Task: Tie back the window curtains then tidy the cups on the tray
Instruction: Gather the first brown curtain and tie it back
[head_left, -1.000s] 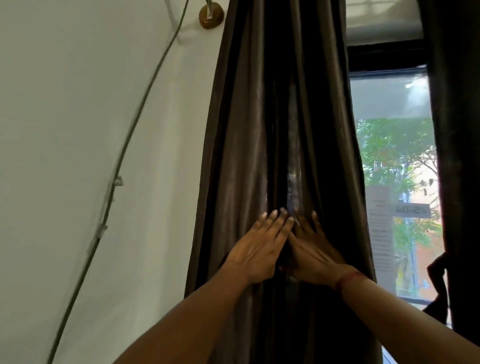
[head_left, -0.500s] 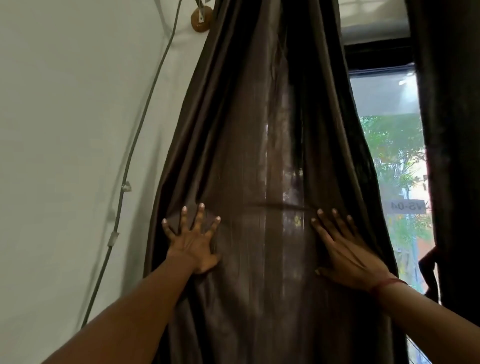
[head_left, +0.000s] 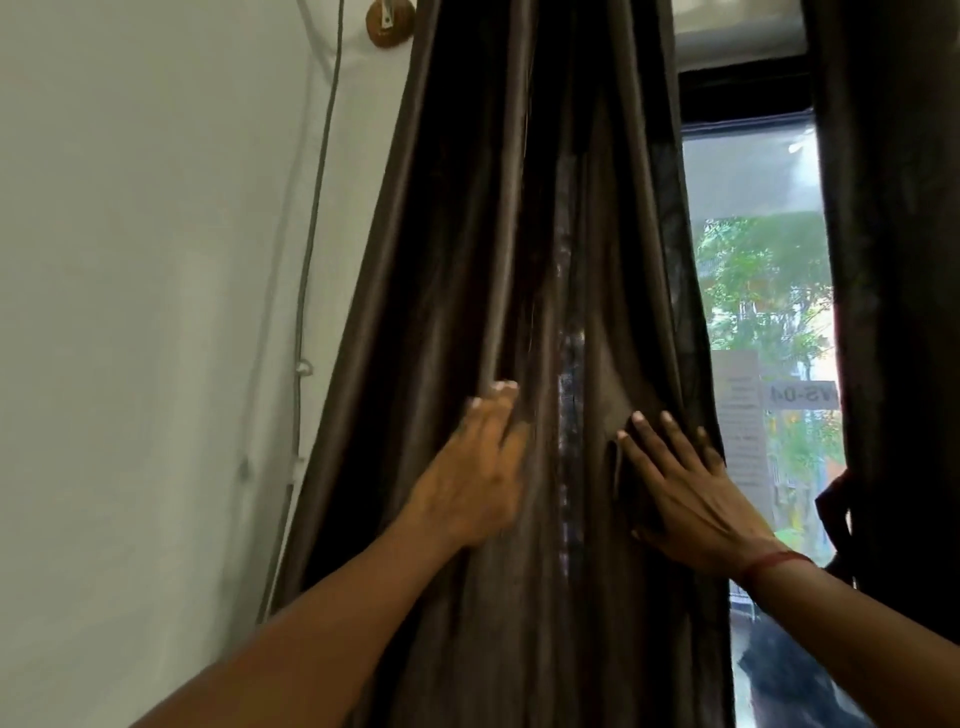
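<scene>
White wall filled the left half of the view, with a grey cable running down it and a round wooden knob fixed near the top, just beside the curtain's upper edge. Brown curtain hung in gathered folds along the left edge of the window, covering that side of the glass. Left hand lay on the curtain's left folds, fingers straight and together, pressing the cloth without clasping it; motion blur hid the thumb. Right hand lay flat on the curtain's right folds, fingers straight and slightly spread, likewise gripping nothing. Both hands were near each other, apart, with a strip of folds between them. Red thread circled the right wrist. Second dark curtain hung at the window's right edge, with a dark knotted tie at its inner side. Paper notice was stuck on the glass; trees showed beyond.
</scene>
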